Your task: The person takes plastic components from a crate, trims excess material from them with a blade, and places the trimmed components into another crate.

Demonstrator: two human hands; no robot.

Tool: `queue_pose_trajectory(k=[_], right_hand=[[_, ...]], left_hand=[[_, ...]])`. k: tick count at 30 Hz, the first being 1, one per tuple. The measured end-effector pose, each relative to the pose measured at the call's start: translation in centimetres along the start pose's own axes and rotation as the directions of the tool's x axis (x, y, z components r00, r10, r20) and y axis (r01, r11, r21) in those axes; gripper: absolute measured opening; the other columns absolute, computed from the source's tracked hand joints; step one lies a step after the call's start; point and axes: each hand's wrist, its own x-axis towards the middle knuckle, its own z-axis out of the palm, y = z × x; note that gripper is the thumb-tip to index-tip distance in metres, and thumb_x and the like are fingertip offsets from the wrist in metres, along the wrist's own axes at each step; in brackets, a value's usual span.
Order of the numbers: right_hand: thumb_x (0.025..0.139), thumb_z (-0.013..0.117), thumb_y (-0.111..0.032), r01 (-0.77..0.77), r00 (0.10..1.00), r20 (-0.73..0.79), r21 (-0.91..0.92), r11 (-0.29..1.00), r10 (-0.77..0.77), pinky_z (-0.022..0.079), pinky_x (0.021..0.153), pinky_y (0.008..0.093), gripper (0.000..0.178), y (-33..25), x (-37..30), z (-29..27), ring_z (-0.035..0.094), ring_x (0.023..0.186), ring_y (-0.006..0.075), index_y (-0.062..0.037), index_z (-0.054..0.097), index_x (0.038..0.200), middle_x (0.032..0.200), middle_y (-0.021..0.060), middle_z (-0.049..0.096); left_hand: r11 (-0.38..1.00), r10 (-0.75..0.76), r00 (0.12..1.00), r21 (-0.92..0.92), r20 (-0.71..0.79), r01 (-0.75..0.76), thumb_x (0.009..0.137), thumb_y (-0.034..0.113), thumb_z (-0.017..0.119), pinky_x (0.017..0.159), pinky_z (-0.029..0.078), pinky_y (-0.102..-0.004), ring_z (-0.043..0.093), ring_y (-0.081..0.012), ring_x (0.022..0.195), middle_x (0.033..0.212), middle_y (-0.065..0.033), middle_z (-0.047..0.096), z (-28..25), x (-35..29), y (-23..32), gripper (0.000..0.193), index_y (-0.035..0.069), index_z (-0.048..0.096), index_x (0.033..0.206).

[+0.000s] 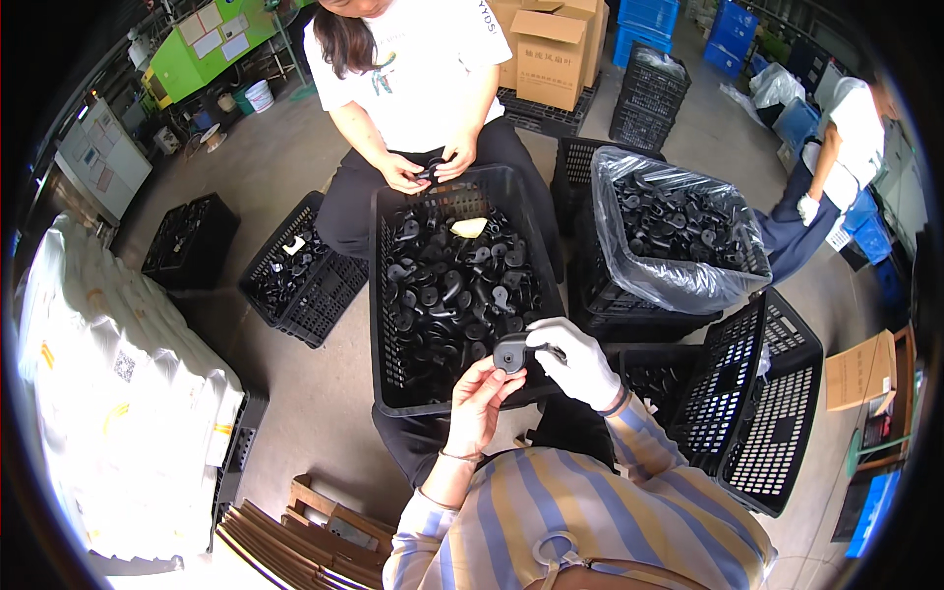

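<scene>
My bare left hand pinches a black plastic part with a round, flat head and a hole in its middle. My right hand, in a white glove, closes on the arm of the same part. Something dark shows by the right fingers, too small to make out. Both hands are above the near end of a black plastic crate filled with similar black parts. A pale yellow piece lies on top of the heap.
Across the crate a seated person handles a small black part. A plastic-lined crate of black parts stands right, with tilted crates nearer me. Another crate is left. White wrapped stacks stand far left; a second person is far right.
</scene>
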Motion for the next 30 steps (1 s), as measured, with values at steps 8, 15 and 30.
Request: queue_pose_trajectory(k=[8,15,30], right_hand=[[0.075,0.06,-0.008,-0.125,0.991,-0.028,0.085,0.989,0.128,0.045,0.058,0.0235,0.021,-0.3,0.2,1.6,0.056,0.064,0.0126,-0.0033,0.056,0.096,0.081,0.0072,0.058],[0.086,0.049,-0.016,-0.541,0.824,0.225,0.581,0.607,0.519,0.038,0.046,0.017,0.017,2.9,-0.3,1.6,0.048,0.05,0.0036,-0.0019,0.057,0.091,0.07,0.0019,0.056],[0.086,0.048,-0.038,-0.07,0.863,0.183,0.967,-0.246,0.472,0.025,0.036,0.0114,0.03,10.5,-0.4,-6.3,0.041,0.054,0.0027,-0.0095,0.049,0.094,0.074,-0.0018,0.045]], left_hand=[[0.93,0.179,0.984,0.325,0.006,-0.172,0.082,0.0,0.052,0.082,0.048,-0.033,0.055,-0.017,0.092,0.1,-0.0087,0.057,-0.5,-0.2,-0.4,0.021,0.0,0.055,0.103],[0.903,0.198,0.98,0.392,-0.017,-0.176,0.08,-0.004,0.051,0.076,0.05,-0.0316,0.056,-0.0136,0.082,0.093,-0.0073,0.056,-1.4,0.2,-0.2,0.016,0.002,0.049,0.096],[-0.716,-0.571,0.75,0.649,-0.333,-0.257,0.067,0.045,0.06,0.085,0.041,-0.0418,0.053,-0.0338,0.097,0.102,-0.0192,0.057,-18.5,8.2,1.0,0.053,0.006,0.057,0.103]])
